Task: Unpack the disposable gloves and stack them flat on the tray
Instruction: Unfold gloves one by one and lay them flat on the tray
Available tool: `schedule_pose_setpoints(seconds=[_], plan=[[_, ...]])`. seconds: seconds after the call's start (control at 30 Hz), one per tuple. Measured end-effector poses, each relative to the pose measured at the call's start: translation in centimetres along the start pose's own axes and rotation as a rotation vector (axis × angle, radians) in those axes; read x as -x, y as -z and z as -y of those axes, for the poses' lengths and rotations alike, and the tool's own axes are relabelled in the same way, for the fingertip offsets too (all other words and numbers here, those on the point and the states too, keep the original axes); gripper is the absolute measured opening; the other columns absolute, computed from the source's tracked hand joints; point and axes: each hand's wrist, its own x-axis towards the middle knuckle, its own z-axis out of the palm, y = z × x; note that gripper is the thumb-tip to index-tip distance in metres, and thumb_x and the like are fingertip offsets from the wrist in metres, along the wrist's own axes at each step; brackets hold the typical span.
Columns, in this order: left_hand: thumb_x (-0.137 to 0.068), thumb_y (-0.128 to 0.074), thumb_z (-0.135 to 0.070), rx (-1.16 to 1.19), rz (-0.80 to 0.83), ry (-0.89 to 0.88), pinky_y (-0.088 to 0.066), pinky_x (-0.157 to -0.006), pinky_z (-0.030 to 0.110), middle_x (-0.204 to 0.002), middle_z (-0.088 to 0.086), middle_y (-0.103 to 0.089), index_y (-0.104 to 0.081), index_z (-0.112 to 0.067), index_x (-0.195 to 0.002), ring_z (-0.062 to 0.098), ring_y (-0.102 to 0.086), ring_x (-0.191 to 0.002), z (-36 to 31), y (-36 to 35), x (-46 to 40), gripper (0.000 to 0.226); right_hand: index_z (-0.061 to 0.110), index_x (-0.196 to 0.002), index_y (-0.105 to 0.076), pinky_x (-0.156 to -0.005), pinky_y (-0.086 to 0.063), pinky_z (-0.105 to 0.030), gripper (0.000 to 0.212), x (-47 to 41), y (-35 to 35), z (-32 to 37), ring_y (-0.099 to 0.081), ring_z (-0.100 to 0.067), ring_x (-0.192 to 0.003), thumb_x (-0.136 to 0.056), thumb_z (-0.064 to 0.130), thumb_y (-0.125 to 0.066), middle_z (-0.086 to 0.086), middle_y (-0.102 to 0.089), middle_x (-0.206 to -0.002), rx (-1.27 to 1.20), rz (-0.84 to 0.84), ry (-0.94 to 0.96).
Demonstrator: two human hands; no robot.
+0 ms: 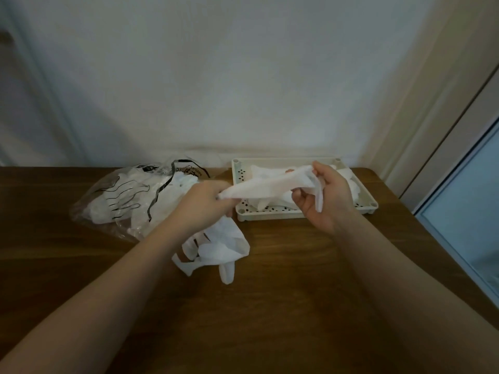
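A thin translucent white disposable glove (266,186) is being held stretched in the air between both hands, just in front of the tray. The left hand (208,201) is pinching one end of it with curled fingers, while the right hand (328,195) is gripping the other end, thumb and fingers curled round the plastic, with a short flap hanging down past the palm. Below the left hand, a second crumpled white plastic glove (218,247) is dangling, its fingers pointing toward six o'clock; whether it is touching the brown wooden tabletop (283,306) is not something I can tell. At about one o'clock from the hands, the cream rectangular perforated plastic tray (270,211) is sitting on the tabletop, carrying a loose pile of white gloves (348,182), rumpled rather than flat. Over at ten o'clock, a clear plastic packaging bag with black printed lines (127,195) is lying on the tabletop, bulging with more white gloves.
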Motion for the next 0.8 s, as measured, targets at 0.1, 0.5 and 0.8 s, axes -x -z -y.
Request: schedule_pose_setpoints(seconds=[0.1, 0.5, 0.8], plan=[[-0.090, -0.057, -0.025, 0.503, 0.049, 0.042, -0.042, -0.080, 0.029, -0.053, -0.004, -0.054, -0.063, -0.023, -0.073, 0.018, -0.053, -0.063, -1.7, 0.3, 0.9, 0.018, 0.007, -0.094, -0.051, -0.038, -0.046, -0.018, 0.017, 0.5, 1.2, 0.7, -0.060, -0.015, -0.058, -0.097, 0.023, -0.047, -0.010, -0.065, -0.082, 0.155, -0.092, -0.003], [-0.070, -0.042, -0.006, 0.849, 0.405, -0.041, -0.043, -0.073, 0.034, -0.050, 0.004, -0.040, -0.056, -0.009, -0.067, 0.020, -0.047, -0.059, -3.1, -0.1, 1.6, 0.015, 0.016, -0.103, -0.060, -0.100, -0.045, -0.032, 0.014, 0.9, 2.8, 1.6, -0.059, -0.006, -0.107, -0.094, 0.024, -0.053, 0.010, -0.064, -0.107, 1.058, 0.416, 0.212], [-0.090, -0.044, -0.013, 0.956, 0.344, 0.110, -0.039, -0.052, 0.023, -0.046, -0.002, -0.031, -0.060, -0.011, -0.074, 0.009, -0.032, -0.040, -3.4, 0.0, 1.9, 0.023, 0.020, -0.093, -0.071, -0.079, -0.051, -0.017, 0.016, 1.2, 1.5, -0.3, -0.066, -0.005, -0.085, -0.086, 0.007, -0.063, 0.008, -0.071, -0.087, 1.091, 0.546, 0.264]])
